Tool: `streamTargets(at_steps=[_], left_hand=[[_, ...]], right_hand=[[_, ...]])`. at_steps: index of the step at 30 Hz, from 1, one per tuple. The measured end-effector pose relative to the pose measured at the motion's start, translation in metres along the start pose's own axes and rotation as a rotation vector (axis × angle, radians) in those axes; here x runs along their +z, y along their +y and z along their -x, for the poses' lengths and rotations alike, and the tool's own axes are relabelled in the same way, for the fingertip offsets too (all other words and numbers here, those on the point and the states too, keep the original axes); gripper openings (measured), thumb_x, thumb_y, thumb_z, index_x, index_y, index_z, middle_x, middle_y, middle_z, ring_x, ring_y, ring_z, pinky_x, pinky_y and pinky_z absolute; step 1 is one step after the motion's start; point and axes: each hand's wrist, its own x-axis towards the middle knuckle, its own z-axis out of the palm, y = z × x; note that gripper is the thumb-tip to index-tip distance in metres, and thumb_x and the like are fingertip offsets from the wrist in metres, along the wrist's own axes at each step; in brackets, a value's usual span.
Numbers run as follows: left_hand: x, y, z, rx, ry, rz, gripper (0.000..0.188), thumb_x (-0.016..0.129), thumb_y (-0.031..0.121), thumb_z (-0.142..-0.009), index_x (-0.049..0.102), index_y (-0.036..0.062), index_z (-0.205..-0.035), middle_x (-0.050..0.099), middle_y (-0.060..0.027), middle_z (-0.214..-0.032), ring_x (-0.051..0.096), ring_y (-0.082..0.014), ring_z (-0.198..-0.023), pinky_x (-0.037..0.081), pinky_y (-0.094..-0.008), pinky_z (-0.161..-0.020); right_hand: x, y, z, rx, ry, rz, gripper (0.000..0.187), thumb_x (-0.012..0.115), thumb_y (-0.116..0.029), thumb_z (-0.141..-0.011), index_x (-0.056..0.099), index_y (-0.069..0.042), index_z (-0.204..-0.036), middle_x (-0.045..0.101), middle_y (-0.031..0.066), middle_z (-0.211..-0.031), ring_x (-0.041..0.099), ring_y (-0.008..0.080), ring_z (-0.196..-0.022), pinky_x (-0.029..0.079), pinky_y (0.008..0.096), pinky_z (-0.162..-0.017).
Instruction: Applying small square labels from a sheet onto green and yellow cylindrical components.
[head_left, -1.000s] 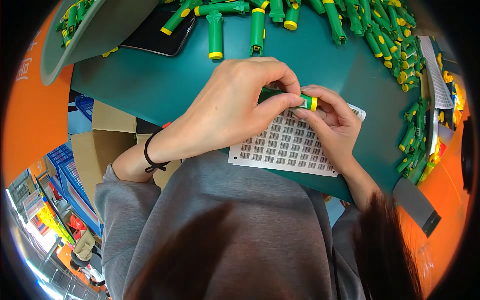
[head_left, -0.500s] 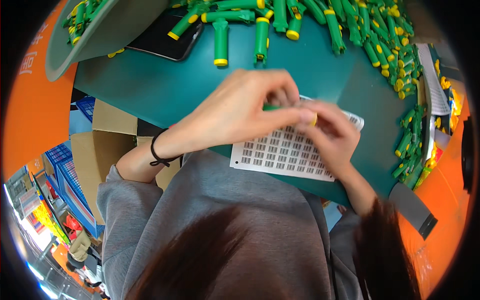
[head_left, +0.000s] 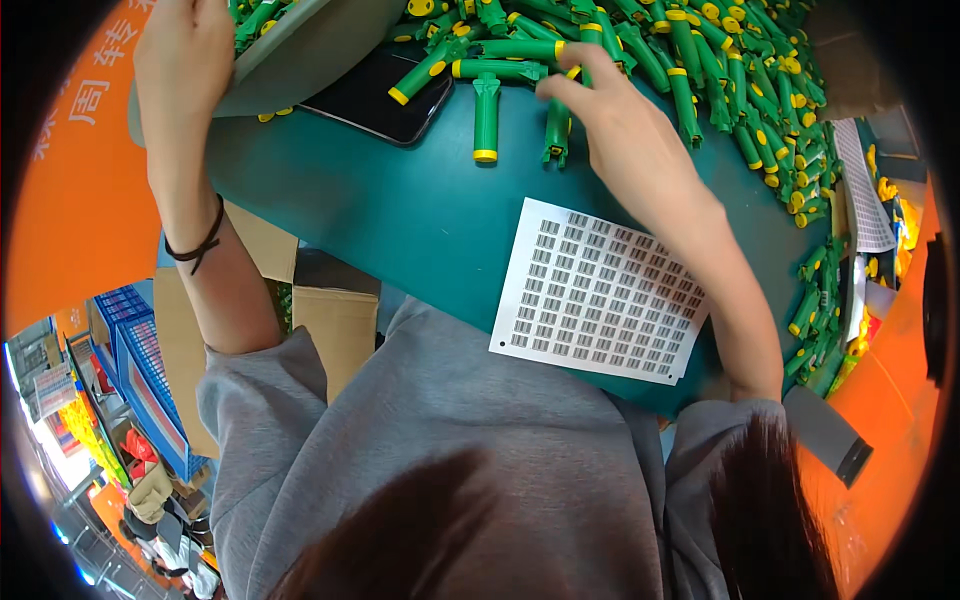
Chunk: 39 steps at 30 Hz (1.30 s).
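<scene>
My left hand (head_left: 188, 60) is at the upper left, over the rim of a grey tub (head_left: 330, 60) that holds green and yellow pieces. Its fingertips run to the picture's top edge, so whether they hold anything is hidden. My right hand (head_left: 635, 140) reaches across the table with thumb and forefinger apart, beside a green tube with a yellow end (head_left: 557, 125) at the near edge of the pile. A white sheet of small printed labels (head_left: 600, 290) lies flat under my right forearm. Another green tube (head_left: 485, 120) lies alone, left of my right hand.
A heap of green tubes (head_left: 740, 90) covers the far right of the green table (head_left: 400, 210). A black phone (head_left: 400, 110) lies partly under the tub. Cardboard boxes (head_left: 335, 330) and blue crates (head_left: 140, 350) stand at the left. Another label sheet (head_left: 862, 185) is at the right.
My hands were together over the label sheet around a small green and yellow piece. They have parted: the left to the tub, the right to the tubes. The sheet is now uncovered.
</scene>
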Motion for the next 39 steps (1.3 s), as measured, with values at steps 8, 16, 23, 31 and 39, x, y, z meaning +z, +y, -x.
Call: streamTargets(at_steps=[8, 16, 23, 31, 39], left_hand=[[0.049, 0.113, 0.135, 0.284, -0.461, 0.507, 0.034, 0.080, 0.004, -0.074, 0.073, 0.0060, -0.107, 0.068, -0.0058, -0.103, 0.066, -0.0229, -0.089, 0.055, -0.0339, -0.075], [0.074, 0.104, 0.169, 0.377, -0.444, 0.472, 0.027, 0.075, 0.010, -0.078, 0.070, 0.0044, -0.104, 0.066, -0.0046, -0.105, 0.065, -0.0209, -0.089, 0.056, -0.0324, -0.074], [0.078, 0.103, 0.170, 0.323, -0.459, 0.491, 0.027, 0.074, 0.008, -0.075, 0.072, 0.0048, -0.101, 0.068, -0.0047, -0.105, 0.066, -0.0195, -0.092, 0.056, -0.0319, -0.070], [0.060, 0.128, 0.145, 0.166, -0.429, 0.777, 0.017, 0.077, 0.001, -0.079, 0.072, 0.0054, -0.095, 0.071, -0.0059, -0.095, 0.066, -0.0216, -0.087, 0.052, -0.0307, -0.074], [0.084, 0.151, 0.131, -0.095, -0.733, 0.946, 0.009, 0.074, 0.007, -0.088, 0.071, 0.0030, -0.095, 0.071, -0.0060, -0.102, 0.063, -0.0201, -0.099, 0.048, -0.0320, -0.088]], right_hand=[[-0.015, 0.028, 0.018, -0.201, 0.112, 0.033, 0.029, 0.070, -0.003, -0.086, 0.069, -0.006, -0.115, 0.066, 0.0075, -0.116, 0.065, 0.0227, -0.106, 0.052, 0.0334, -0.088], [-0.011, -0.001, 0.115, 0.372, 0.192, -1.014, 0.032, 0.065, 0.007, -0.092, 0.062, 0.008, -0.123, 0.056, 0.0138, -0.127, 0.063, 0.0189, -0.108, 0.058, 0.0292, -0.086], [0.009, 0.009, 0.132, 0.362, 0.296, -0.972, 0.034, 0.061, 0.010, -0.093, 0.060, 0.007, -0.127, 0.052, 0.0152, -0.133, 0.062, 0.0190, -0.110, 0.057, 0.0321, -0.088], [0.010, 0.003, 0.132, 0.411, 0.293, -1.181, 0.035, 0.063, 0.014, -0.090, 0.061, 0.005, -0.123, 0.054, 0.0176, -0.134, 0.060, 0.0233, -0.118, 0.054, 0.0331, -0.099], [0.013, 0.011, 0.139, 0.271, 0.341, -1.098, 0.037, 0.070, 0.013, -0.085, 0.062, 0.005, -0.120, 0.061, 0.0156, -0.124, 0.063, 0.0236, -0.116, 0.057, 0.0359, -0.099]])
